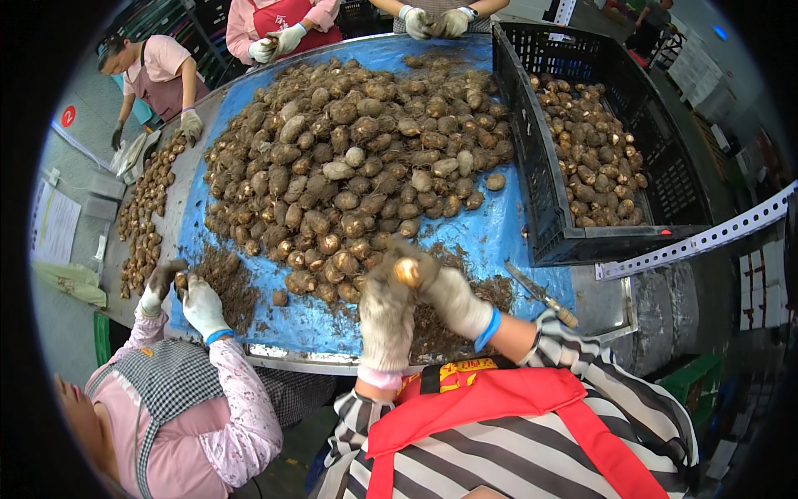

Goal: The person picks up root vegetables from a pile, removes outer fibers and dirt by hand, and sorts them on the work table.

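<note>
A taro corm (407, 272) with a pale cut end is gripped between my two gloved hands. My left hand (385, 305), in a soiled knit glove, closes around it from the left. From the right, my right hand (458, 300), also gloved and with a blue band at the wrist, presses against the same corm. The fingers are blurred, and any tool among them cannot be made out. Just beyond my hands rises a big heap of soil-covered taro corms (349, 168) on a blue plastic sheet (499, 218). Loose dirt and root fibres (436, 330) lie beneath my hands.
A black plastic crate (614, 232) partly filled with corms stands at the right. A wooden-handled knife (536, 290) lies near it. Beside me at left, a co-worker's gloved hands (202, 305) hold a corm. Several people work around the table; smaller corms (146, 224) line its left edge.
</note>
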A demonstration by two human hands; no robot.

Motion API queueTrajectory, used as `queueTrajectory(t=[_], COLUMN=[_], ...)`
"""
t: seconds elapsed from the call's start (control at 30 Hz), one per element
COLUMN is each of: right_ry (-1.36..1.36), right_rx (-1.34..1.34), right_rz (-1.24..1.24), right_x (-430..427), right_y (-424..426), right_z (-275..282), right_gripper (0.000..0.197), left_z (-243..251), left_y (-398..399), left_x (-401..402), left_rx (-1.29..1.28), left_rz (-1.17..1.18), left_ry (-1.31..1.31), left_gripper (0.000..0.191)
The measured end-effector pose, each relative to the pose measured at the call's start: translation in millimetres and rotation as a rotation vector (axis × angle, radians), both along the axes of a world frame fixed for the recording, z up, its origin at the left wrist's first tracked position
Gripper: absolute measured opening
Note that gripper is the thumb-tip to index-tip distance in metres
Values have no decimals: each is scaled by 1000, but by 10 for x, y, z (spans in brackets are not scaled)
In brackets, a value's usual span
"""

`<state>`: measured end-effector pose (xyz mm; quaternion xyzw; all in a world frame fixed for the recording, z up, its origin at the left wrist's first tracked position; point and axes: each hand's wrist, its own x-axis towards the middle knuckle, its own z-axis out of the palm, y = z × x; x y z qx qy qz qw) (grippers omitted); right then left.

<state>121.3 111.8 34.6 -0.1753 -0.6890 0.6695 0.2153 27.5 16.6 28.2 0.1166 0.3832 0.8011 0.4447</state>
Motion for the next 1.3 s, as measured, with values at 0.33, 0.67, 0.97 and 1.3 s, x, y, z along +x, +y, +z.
queueTrajectory(t=[0.33,0.67,0.97,1.3], right_ry=[-88,-219,124,-180], right_rx=[421,741,897,414], right_rz=[-162,-276,-273,-244], right_x=[154,176,111,149], right_y=[250,458,191,551], right_z=[250,107,207,-134], right_gripper=[42,39,48,35], left_z=[36,167,-145,91], left_y=[30,11,-63,-73], left_x=[-10,-68,13,2], left_rx=[-101,205,354,208], left_rz=[-156,-216,-224,-286], left_ry=[168,-314,-629,-195], left_gripper=[44,52,56,65])
